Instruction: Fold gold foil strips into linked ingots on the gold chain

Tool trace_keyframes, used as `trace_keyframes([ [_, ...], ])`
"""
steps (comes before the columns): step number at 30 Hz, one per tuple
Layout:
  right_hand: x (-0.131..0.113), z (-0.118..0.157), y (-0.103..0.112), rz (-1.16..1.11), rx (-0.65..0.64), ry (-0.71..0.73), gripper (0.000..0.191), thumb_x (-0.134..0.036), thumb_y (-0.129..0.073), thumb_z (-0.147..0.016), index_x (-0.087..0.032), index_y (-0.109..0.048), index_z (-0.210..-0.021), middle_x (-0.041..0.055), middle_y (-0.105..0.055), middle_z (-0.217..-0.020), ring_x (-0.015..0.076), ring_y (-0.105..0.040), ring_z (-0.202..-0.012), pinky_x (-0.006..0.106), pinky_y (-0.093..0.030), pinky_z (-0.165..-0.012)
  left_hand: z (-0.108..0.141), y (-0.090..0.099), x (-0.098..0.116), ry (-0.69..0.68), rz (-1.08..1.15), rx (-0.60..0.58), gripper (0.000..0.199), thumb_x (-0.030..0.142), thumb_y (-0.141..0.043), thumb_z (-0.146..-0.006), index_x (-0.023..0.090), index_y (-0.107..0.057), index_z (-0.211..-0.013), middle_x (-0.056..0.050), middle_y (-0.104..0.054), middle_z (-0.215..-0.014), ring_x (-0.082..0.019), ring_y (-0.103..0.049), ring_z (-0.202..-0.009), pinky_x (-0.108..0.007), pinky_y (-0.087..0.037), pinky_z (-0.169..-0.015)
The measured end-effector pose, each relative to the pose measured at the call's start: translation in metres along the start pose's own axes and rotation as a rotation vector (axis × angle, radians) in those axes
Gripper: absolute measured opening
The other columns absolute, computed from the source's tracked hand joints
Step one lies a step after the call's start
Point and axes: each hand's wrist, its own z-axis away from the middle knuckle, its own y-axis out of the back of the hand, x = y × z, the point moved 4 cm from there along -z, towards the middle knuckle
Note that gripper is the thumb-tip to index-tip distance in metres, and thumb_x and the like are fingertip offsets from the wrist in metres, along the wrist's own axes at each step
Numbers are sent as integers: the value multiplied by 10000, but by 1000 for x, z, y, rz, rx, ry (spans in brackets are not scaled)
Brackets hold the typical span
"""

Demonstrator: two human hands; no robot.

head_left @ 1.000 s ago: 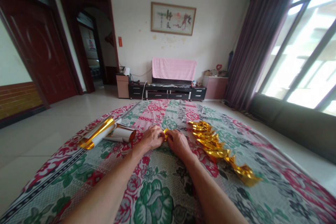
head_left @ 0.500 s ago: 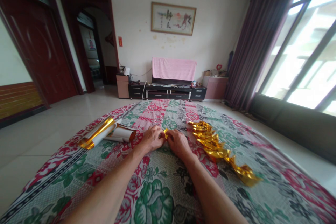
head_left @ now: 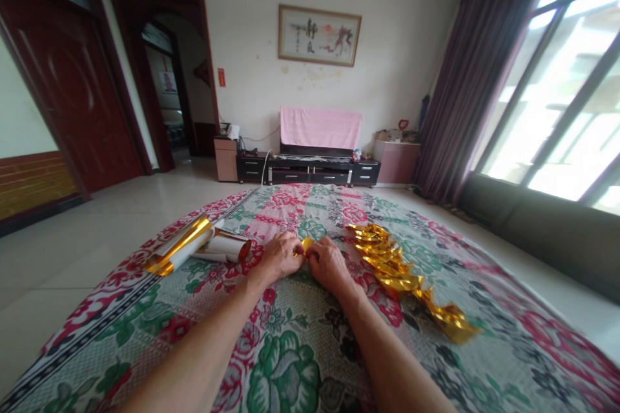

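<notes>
Between my two hands a small piece of gold foil paper (head_left: pixel 307 244) shows, mostly hidden by the fingers. My left hand (head_left: pixel 282 254) pinches it from the left, and my right hand (head_left: pixel 329 261) grips it from the right, the fingertips nearly touching. To the right, several folded gold foil shapes (head_left: pixel 402 282) lie in an overlapping slanting row. Left of my hands are curled sheets with gold and white sides (head_left: pixel 186 246) and a white roll (head_left: pixel 227 248) beside them.
A patterned floral cloth (head_left: pixel 285 368) covers the surface under my hands. Beyond it stand a black low cabinet (head_left: pixel 310 174) and a screen draped with a pink towel (head_left: pixel 321 126). A dark curtain (head_left: pixel 475 77) hangs by the window at the right.
Slightly more of the gold foil shows between my fingers. Both hands keep nearly the same place and grip.
</notes>
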Motion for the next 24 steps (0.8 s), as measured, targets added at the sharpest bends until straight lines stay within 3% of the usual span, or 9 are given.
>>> trace_keyframes([
  [14, 8, -1, 0, -62, 16, -71, 204, -136, -458, -804, -156, -661, -823, 61, -584, -802, 136, -537, -761, 217, -390, -719, -1, -2, -2, -9, 26, -23, 109, 260, -589, -684, 215, -653, -760, -32, -606, -867, -180, -538, -893, -300, -403, -832],
  [24, 4, 0, 0, -56, 6, -34, 174, -150, -500, -771, -169, -653, -851, 50, -576, -776, 147, -533, -780, 217, -386, -707, 0, 0, -1, 5, 28, -37, 119, 278, -591, -687, 208, -652, -761, -39, -600, -890, -186, -538, -895, -307, -402, -833],
])
